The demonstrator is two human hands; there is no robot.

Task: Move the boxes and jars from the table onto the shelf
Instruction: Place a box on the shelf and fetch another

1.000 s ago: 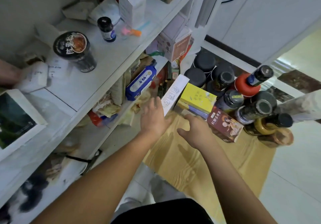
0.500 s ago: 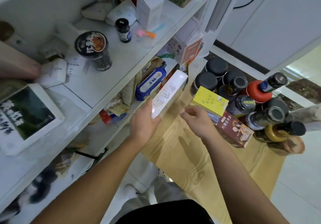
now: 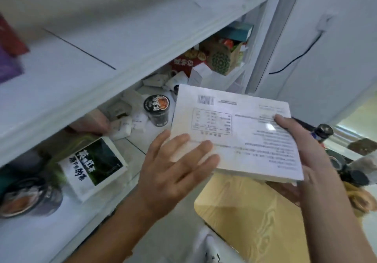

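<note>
Right hand (image 3: 302, 146) grips the right end of the white box (image 3: 244, 124), left hand (image 3: 173, 171) lies flat-fingered on its near corner. Box runs crosswise, shelf (image 3: 142, 34) off to the left.

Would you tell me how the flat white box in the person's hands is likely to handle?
The white box is probably stiff: it lies flat though the right hand pinches only one edge. It seems light, since the left hand rests straight fingers on it. Flat-sided, it should slide, not roll.
</note>
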